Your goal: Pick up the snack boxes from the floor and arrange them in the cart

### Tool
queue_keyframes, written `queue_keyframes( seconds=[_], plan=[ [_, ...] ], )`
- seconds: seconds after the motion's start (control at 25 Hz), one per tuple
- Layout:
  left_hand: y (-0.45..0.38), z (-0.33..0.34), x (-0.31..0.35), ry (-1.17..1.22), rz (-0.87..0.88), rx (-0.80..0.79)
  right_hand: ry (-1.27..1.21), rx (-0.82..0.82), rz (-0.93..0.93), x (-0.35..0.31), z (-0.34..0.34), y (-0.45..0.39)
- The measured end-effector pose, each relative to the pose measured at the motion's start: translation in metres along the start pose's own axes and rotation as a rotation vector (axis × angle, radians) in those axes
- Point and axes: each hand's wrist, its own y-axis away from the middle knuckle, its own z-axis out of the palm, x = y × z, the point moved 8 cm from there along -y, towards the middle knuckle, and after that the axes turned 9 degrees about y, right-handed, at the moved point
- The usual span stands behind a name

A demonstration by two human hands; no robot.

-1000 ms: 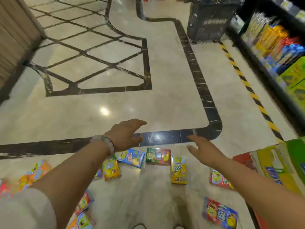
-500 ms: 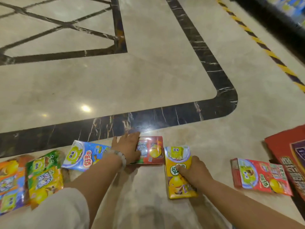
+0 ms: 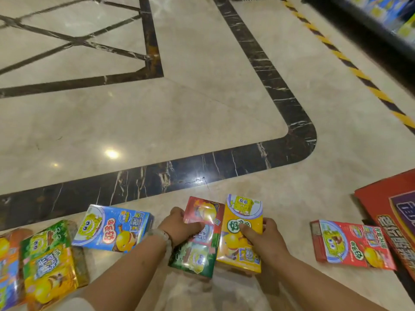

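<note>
Several cartoon snack boxes lie on the marble floor. My left hand [image 3: 179, 225] grips a red-and-green box [image 3: 197, 250], tilted up off the floor. My right hand [image 3: 265, 239] grips a yellow box [image 3: 241, 221] right beside it, the two boxes side by side and touching. A blue box [image 3: 112, 227] lies flat to the left of my left wrist. A red box [image 3: 352, 245] lies flat to the right. A green-and-yellow box [image 3: 49, 259] and others sit at the far left edge. The cart is out of view.
A large red carton [image 3: 395, 212] lies at the right edge. A dark shelf base [image 3: 363, 34] with goods runs along the top right behind a yellow-black floor stripe [image 3: 350, 63]. Dark marble inlay bands [image 3: 157, 176] cross the floor.
Both hands reached down onto the boxes. The red-and-green box turned lengthwise and lifted beside the yellow one. Camera dropped closer to the floor.
</note>
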Motion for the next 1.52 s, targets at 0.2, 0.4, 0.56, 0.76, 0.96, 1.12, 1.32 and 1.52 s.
queue_keyframes(
  seconds=[0.2,0.4,0.56,0.76,0.96,1.12,1.32,1.52],
  plan=[
    [0.047,-0.054,0.104,0.396,0.163,0.033,-0.315,-0.094,-0.187,-0.11,-0.038,0.032],
    [0.205,-0.137,0.304,0.474,0.307,-0.007,-0.408,-0.062,-0.346,-0.292,-0.175,0.162],
    [0.382,-0.2,0.497,0.482,0.496,-0.047,-0.425,-0.003,-0.523,-0.444,-0.326,0.315],
    [0.627,-0.238,0.69,0.461,0.772,-0.153,-0.473,0.109,-0.707,-0.582,-0.503,0.519],
    [0.804,-0.239,0.763,0.403,0.943,-0.232,-0.465,0.23,-0.811,-0.618,-0.606,0.68],
    [0.875,-0.227,0.76,0.287,1.017,-0.308,-0.461,0.363,-0.864,-0.592,-0.627,0.765],
    [0.92,-0.186,0.727,0.205,1.039,-0.461,-0.533,0.51,-0.782,-0.512,-0.621,0.839],
    [0.976,-0.094,0.684,0.007,1.0,-0.644,-0.612,0.643,-0.647,-0.393,-0.622,0.905]
  ],
)
